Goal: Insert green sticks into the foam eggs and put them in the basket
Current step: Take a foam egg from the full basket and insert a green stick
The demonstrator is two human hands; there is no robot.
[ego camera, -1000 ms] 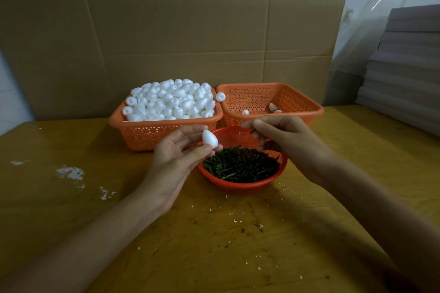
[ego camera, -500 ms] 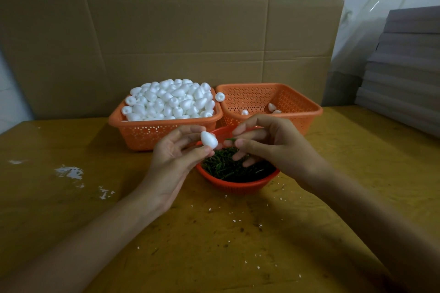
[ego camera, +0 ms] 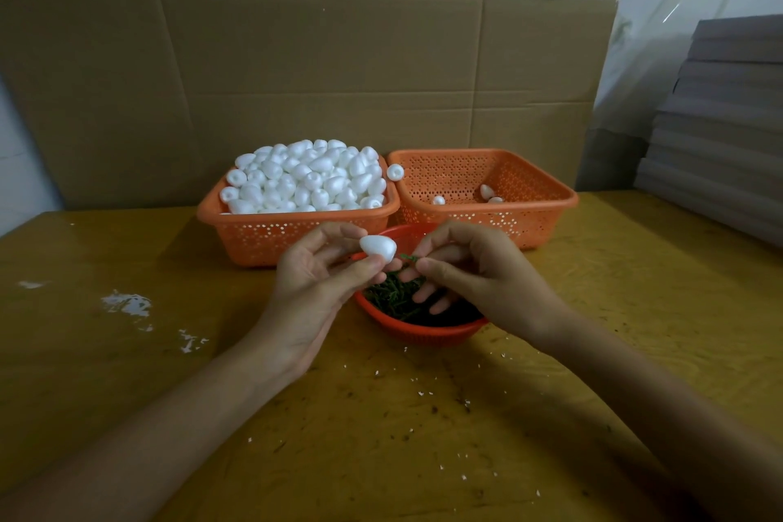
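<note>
Table (ego camera: 614, 309), left grip (ego camera: 313, 288) tight on foam egg (ego camera: 377, 247), right grip (ego camera: 478, 275) tight on green stick (ego camera: 409, 258)

Pretty dim in here, everything sits in a warm yellowish murk. Light looks to come from overhead; the forearms (ego camera: 169, 437) drop soft dark shadows on the tabletop (ego camera: 106, 373), heaviest in the near right corner. The foam eggs (ego camera: 305, 178) are the brightest thing, almost blown out, with barely any surface detail. There's a thin glare streak on the plastic sheet (ego camera: 671, 15) up right. Wide-angle bend at the edges: the cardboard (ego camera: 296, 55) seams bow, and the near corners go soft.
</note>
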